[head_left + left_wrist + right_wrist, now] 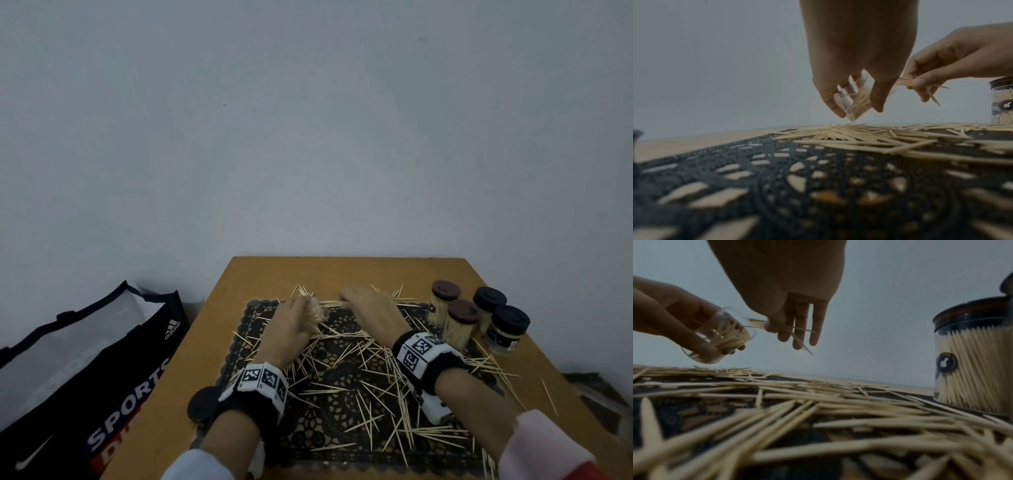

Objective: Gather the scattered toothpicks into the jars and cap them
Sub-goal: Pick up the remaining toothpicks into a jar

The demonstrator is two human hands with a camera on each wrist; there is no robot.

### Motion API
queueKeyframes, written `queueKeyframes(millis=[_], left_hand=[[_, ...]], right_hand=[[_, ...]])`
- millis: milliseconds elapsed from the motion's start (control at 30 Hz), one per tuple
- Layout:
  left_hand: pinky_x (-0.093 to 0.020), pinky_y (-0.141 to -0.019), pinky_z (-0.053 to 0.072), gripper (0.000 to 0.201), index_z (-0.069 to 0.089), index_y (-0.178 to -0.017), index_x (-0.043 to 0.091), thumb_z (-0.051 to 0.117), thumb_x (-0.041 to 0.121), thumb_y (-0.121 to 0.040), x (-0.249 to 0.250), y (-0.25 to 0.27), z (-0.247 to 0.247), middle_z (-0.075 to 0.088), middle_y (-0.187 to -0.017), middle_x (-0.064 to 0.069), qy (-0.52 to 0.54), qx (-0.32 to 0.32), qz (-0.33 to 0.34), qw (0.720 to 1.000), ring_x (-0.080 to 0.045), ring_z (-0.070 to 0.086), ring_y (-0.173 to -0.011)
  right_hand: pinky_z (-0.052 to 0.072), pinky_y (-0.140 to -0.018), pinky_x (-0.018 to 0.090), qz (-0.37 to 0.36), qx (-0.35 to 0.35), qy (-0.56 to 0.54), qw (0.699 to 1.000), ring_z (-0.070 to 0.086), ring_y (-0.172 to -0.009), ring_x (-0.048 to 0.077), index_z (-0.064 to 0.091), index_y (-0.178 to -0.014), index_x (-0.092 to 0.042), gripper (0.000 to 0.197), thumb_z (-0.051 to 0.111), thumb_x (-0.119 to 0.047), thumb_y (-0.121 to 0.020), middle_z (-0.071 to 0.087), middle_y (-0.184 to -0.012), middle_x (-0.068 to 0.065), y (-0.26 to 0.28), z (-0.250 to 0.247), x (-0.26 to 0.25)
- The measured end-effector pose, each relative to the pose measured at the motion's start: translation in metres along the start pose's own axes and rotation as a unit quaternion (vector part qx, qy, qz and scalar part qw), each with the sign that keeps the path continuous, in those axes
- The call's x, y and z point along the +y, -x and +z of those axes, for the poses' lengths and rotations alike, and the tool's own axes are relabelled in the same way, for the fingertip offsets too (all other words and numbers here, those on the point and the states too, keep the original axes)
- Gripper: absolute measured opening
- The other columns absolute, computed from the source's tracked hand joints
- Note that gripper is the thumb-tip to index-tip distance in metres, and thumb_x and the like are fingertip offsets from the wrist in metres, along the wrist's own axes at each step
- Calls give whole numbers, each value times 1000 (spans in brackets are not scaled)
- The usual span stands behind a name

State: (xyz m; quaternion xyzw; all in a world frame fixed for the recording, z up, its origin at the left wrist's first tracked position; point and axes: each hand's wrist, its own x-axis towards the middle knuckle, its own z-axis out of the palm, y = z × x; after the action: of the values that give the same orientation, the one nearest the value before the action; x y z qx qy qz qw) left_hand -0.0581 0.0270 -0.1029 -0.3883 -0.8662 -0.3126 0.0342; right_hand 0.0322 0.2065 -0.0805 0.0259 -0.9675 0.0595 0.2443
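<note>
1. Our left hand [851,68] grips a clear open jar [853,100], fingers curled round it, tilted above the far edge of the black lace mat [342,404]; it is partly filled.
2. Our right hand [953,61] pinches a small bundle of toothpicks [906,81] at the jar's mouth.
3. Many loose toothpicks [370,359] lie scattered over the mat and the wooden table [212,346]; four capped jars [462,322] stand at the right.
4. Risks, we judge: stray sticks splay from the pinch and could catch the rim and fall; over-tilting could spill the jar's contents.
</note>
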Motion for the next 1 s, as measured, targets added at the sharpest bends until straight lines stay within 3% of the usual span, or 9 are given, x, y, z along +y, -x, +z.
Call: queueKeyframes(millis=[133,200,300,433,533,600,667,867,1000], left_hand=[[-31,-100,43,54,49,-134,17,71,20,-86,1,-1,3,55,-123,3,28,-45,25,998,-11,49,-109],[-31,-94,47,52,50,-132,17,73,20,-85,2,-1,4,57,-117,5,58,-59,20,996,-10,54,-104],[-30,-87,52,48,52,-127,18,73,18,-84,4,0,4,58,-113,7,96,-62,8,993,-10,58,-98],[-12,-74,44,46,53,-124,17,74,19,-83,4,1,4,60,-111,8,96,-71,8,993,-6,58,-92],[-6,-67,40,46,52,-123,19,74,21,-84,4,0,4,58,-107,11,99,-61,1,993,0,56,-87],[-6,-67,40,46,52,-125,18,74,22,-84,5,1,4,58,-108,11,98,-59,1,993,-1,56,-88],[-7,-67,41,47,52,-126,17,74,21,-84,5,0,4,59,-110,9,99,-60,0,993,-5,57,-91],[-8,-69,43,47,51,-126,15,74,19,-85,6,0,4,58,-112,6,110,-69,-2,992,-8,57,-94],[-4,-69,43,45,51,-125,14,73,17,-86,7,1,3,56,-109,8,115,-71,-4,991,-9,57,-94]], right_hand=[[36,-48,16,-41,-6,-19,999,44,-57,6,63,-91,-16,9,66,-8,-87,59,-77,-5,-1,-1,-4],[40,-49,15,-49,-11,-39,998,50,-60,6,63,-98,-15,13,65,-8,-87,63,-81,-4,-1,-2,-8],[34,-52,7,-44,-19,-63,997,55,-64,9,58,-109,-11,17,61,-13,-92,66,-87,1,-2,-1,-15],[52,-70,24,-38,-31,-89,995,57,-79,12,57,-108,-10,16,56,-19,-94,61,-101,2,-4,-4,-24],[47,-71,17,-44,-17,-94,994,49,-83,3,59,-109,-10,15,57,-15,-94,56,-107,-1,-4,-6,-22],[38,-67,8,-40,-15,-96,994,43,-84,1,60,-108,-8,15,57,-14,-94,55,-107,-1,-4,-8,-19],[34,-67,7,-31,-15,-95,995,43,-86,3,60,-108,-7,15,54,-14,-96,55,-107,0,-4,-8,-17],[47,-74,26,-30,5,-85,996,41,-86,6,63,-100,-3,21,53,8,-86,58,-96,4,-3,-1,-13],[42,-65,19,-34,27,-70,997,45,-74,5,64,-121,-11,38,58,5,-87,64,-87,2,-2,-1,-12]])
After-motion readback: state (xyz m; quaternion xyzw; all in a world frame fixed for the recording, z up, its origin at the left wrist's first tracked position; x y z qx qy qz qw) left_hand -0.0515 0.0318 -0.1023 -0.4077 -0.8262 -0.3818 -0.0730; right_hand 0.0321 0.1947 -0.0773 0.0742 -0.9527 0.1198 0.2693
